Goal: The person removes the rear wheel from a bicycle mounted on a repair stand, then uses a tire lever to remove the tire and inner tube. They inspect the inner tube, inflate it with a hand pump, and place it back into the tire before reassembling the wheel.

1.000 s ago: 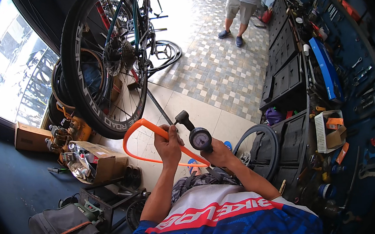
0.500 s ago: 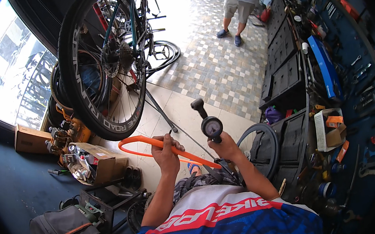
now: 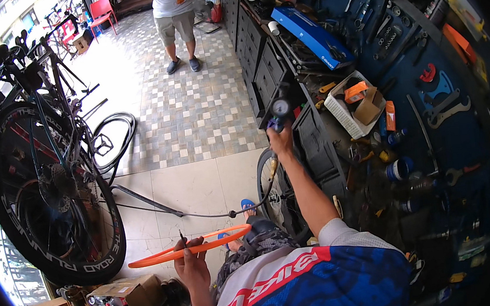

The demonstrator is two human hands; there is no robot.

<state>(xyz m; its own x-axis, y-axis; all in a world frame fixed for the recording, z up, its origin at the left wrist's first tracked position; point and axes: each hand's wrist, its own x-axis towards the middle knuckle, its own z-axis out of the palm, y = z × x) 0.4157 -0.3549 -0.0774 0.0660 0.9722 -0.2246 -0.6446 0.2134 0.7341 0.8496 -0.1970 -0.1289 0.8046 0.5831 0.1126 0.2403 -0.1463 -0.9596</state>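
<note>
My left hand (image 3: 189, 263) is closed around an orange inner tube (image 3: 155, 259), whose dark valve (image 3: 181, 234) sticks up above my fingers. My right hand (image 3: 279, 142), stretched forward and to the right beside the tool bench, grips a black inflator (image 3: 279, 93) with a round gauge (image 3: 281, 108). A black hose (image 3: 207, 214) hangs from below that hand and runs left along the floor. Behind my right forearm stands a wheel (image 3: 269, 192), partly hidden.
A bicycle (image 3: 54, 189) stands at the left beside coiled hose (image 3: 127, 123) and boxes (image 3: 127, 303). Drawers (image 3: 267, 77), a white basket (image 3: 345, 117) and a tool wall (image 3: 438, 75) line the right. A person (image 3: 177, 27) stands ahead, near a red chair (image 3: 101, 10).
My view has turned right. My right hand has carried the inflator away from the tube toward the bench; my left hand still holds the tube, now lower in view.
</note>
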